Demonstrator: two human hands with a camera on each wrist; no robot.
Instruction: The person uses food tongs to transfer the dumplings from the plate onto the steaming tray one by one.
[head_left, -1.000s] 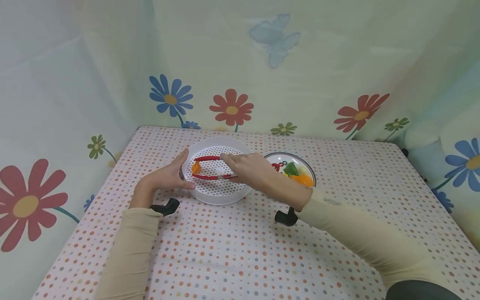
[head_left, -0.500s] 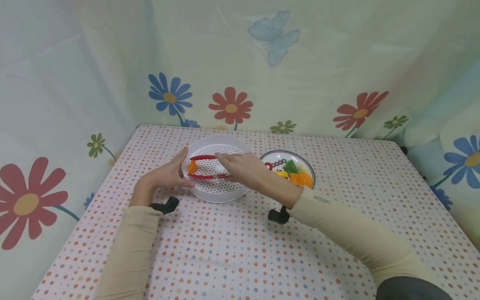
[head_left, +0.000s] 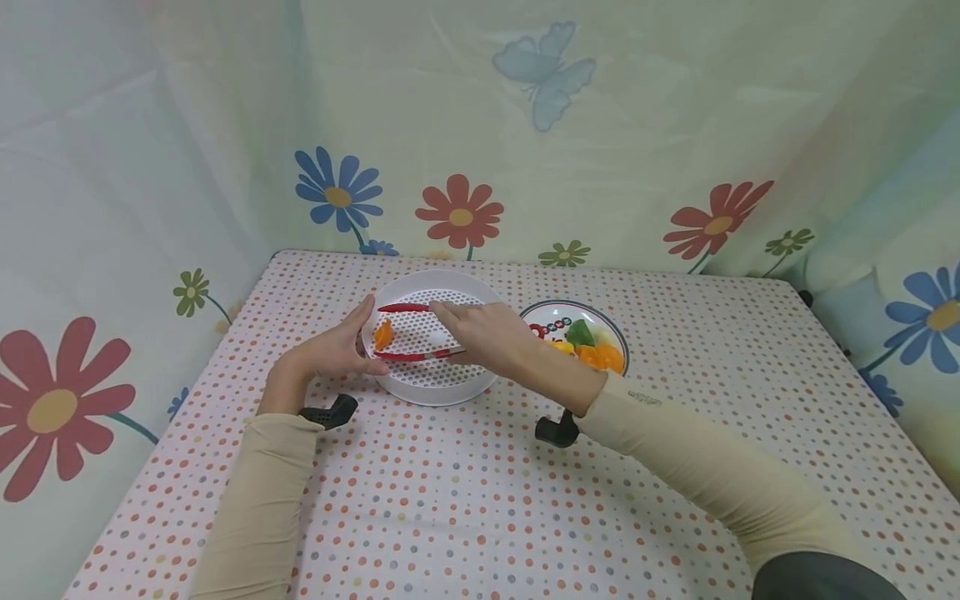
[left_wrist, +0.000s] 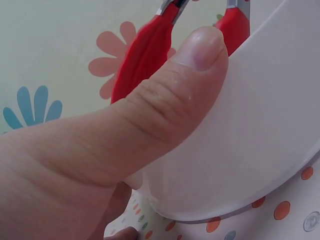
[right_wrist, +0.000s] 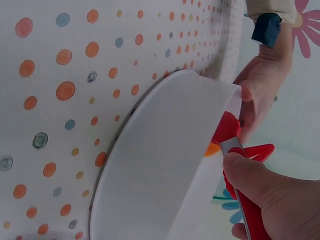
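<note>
My right hand (head_left: 487,333) grips red-tipped metal tongs (head_left: 405,307) over a white round strainer (head_left: 442,393) with a perforated floor. The tong tips stand apart, on either side of an orange piece (head_left: 384,334) that looks like bell pepper. This piece is at the strainer's left inside edge. My left hand (head_left: 330,346) holds the strainer's left side, thumb toward the front and fingers toward the back. In the left wrist view the thumb lies across the outer wall near the rim. The right wrist view shows the right thumb (right_wrist: 250,175) pressing one tong arm.
Just right of the strainer stands a white plate (head_left: 624,337) with a dark rim. Green (head_left: 580,332), yellow and orange pieces lie on it, partly hidden by the right forearm. A dotted cloth (head_left: 450,500) covers the table, and a flowered curtain hangs behind and at both sides.
The tongs and the orange piece shifted slightly left. Their tips then spread apart, and the orange piece now sits between them, let go. The left hand has stayed on the strainer.
</note>
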